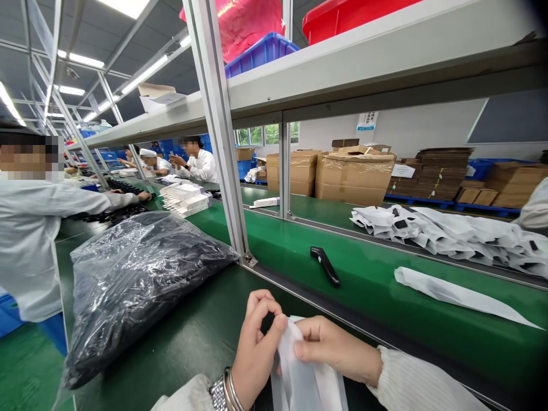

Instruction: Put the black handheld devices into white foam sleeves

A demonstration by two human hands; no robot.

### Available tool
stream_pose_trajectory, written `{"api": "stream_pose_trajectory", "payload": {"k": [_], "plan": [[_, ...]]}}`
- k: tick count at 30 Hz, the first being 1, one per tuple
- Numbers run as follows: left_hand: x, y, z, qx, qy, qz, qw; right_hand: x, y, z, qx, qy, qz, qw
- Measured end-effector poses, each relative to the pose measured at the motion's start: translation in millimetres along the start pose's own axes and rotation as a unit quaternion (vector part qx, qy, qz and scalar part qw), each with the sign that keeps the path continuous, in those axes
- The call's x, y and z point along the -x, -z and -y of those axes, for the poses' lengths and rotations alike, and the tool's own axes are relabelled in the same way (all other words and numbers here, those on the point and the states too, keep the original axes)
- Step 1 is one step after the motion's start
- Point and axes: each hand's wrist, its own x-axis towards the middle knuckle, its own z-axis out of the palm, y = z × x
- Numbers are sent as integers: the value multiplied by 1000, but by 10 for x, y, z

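Observation:
Low in front of me, both hands hold a white translucent bag [308,385] at its top edge. My left hand [258,348] pinches the bag's upper left corner between thumb and fingertips. At the upper right, my right hand [331,349] grips it with the thumb pressed on the near face. I cannot make out whether anything is inside. Beyond my hands, a black angled handheld device [326,267] lies on the green conveyor belt [274,237]. To its right on the belt is a flat white sleeve [462,297].
A large clear plastic bag of black items [149,279] lies on the bench at left. White boxes [186,197] are stacked behind it. A metal post [218,131] carries the overhead shelf [363,68]. Across the belt lies a pile of white sleeves [449,234]. A co-worker [29,228] reaches from the left.

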Motion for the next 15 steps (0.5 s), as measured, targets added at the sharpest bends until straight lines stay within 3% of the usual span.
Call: {"api": "stream_pose_trajectory", "payload": {"k": [2, 5, 7, 8, 11, 12, 13, 14, 15], "plan": [[-43, 44, 29, -18, 1, 1, 1000, 24, 25, 100, 8, 10, -44, 999], [-99, 155, 61, -105, 4, 10, 994, 116, 275, 312, 93, 59, -234, 966], [-121, 229, 76, -185, 15, 31, 982, 221, 590, 425, 249, 66, -369, 893], [-126, 256, 83, -220, 21, 49, 974, 277, 767, 456, 354, 54, -418, 834], [-129, 277, 94, -265, 33, 128, 955, 386, 1227, 419, 616, 10, -480, 625], [-127, 266, 93, -263, 28, 149, 953, 389, 1326, 368, 659, 6, -481, 578], [-126, 248, 89, -257, 17, 163, 952, 372, 1394, 303, 682, 9, -475, 556], [-123, 226, 82, -251, 0, 170, 953, 341, 1434, 229, 685, 12, -470, 556], [-120, 204, 74, -247, -21, 171, 954, 299, 1454, 152, 671, 8, -466, 576]]}}
